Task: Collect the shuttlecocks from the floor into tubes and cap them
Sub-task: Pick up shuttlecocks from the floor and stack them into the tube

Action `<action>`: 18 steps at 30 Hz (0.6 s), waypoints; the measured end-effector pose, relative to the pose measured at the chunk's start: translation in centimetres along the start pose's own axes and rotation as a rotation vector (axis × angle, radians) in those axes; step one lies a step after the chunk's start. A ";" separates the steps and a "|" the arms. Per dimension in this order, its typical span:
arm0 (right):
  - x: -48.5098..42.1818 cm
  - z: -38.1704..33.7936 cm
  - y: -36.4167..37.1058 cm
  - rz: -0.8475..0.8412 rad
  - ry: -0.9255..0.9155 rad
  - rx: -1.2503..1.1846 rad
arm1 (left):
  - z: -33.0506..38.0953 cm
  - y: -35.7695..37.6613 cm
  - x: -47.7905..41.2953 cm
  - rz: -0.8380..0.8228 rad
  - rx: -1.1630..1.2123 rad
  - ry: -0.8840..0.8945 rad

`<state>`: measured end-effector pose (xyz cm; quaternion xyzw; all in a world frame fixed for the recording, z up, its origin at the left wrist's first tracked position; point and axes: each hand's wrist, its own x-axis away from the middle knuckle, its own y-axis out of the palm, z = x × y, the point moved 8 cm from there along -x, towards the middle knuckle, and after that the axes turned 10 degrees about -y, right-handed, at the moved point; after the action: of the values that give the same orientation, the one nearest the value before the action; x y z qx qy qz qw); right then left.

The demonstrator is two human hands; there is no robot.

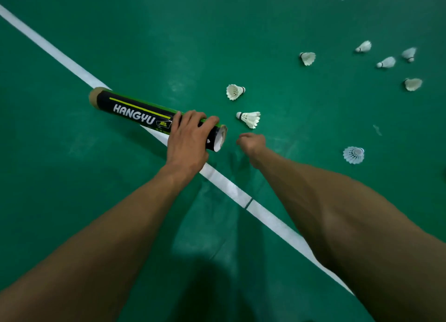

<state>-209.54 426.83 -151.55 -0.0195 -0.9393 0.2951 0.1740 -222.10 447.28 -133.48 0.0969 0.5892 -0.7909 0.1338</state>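
Our left hand (188, 138) reaches forward on a nearly straight arm and grips the tube (135, 111) from above, close to its mouth, with the fingers wrapped over the far side. Our right hand (252, 143) hangs just right of that mouth and apart from it. Its wrist is bent and its fingers curl under, so we cannot tell whether it holds anything.

The tube runs away to the left of the left hand, across the white line (48, 46). The widest stretch of green floor (265, 19) lies left of that hand and beyond it.

The tube is black with a green edge, a yellow stripe and white HANGYU lettering. Its far end shows brown card and its mouth a white lining.

Just beyond the right hand lies a shuttlecock (249, 119), cork towards the tube, with a second shuttlecock (235, 92) farther on. A third shuttlecock (353, 154) sits well to that hand's right. More shuttlecocks (386, 62) lie scattered far beyond it, to the right.
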 end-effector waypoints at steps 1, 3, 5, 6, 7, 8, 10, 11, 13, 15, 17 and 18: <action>-1.1 -0.4 -0.1 -0.010 -0.008 -0.002 | 0.0 -0.3 -0.2 0.002 -0.012 -0.010; 1.1 -3.8 -1.9 -0.012 -0.016 -0.021 | -0.2 -0.9 -0.4 0.006 -0.020 -0.055; 0.9 -5.3 -3.0 0.016 -0.060 -0.089 | -0.6 -1.3 -0.3 0.011 -0.032 -0.101; 0.1 -5.4 -3.1 0.021 -0.081 -0.145 | -0.8 -1.3 -0.2 0.011 -0.034 -0.119; -0.3 -5.5 -3.2 0.011 -0.087 -0.216 | -1.0 -1.1 0.0 0.009 -0.037 -0.137; -0.9 -5.2 -3.0 -0.015 -0.085 -0.284 | -1.2 -1.0 0.1 0.003 -0.048 -0.158; -1.2 -4.5 -2.6 -0.104 -0.045 -0.316 | -1.4 -0.7 -0.2 -0.043 -0.079 -0.204; -1.1 -4.2 -2.8 -0.141 -0.032 -0.308 | -1.4 -0.7 -0.6 -0.082 -0.100 -0.218; -0.8 -3.9 -2.8 -0.180 -0.029 -0.323 | -1.4 -1.4 -1.6 -0.170 -0.148 -0.244; -0.7 -4.5 -2.9 -0.154 -0.077 -0.326 | -1.5 -2.7 -2.9 -0.203 -0.190 -0.291; -0.7 -6.0 -3.1 -0.111 -0.145 -0.365 | -1.3 -3.7 -3.8 -0.166 -0.209 -0.349; -0.7 -7.3 -3.3 -0.096 -0.177 -0.413 | -1.0 -3.8 -4.0 -0.149 -0.222 -0.371</action>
<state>-206.23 428.05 -144.34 0.0159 -0.9912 0.0884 0.0970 -219.52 449.69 -129.12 -0.1093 0.6436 -0.7331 0.1908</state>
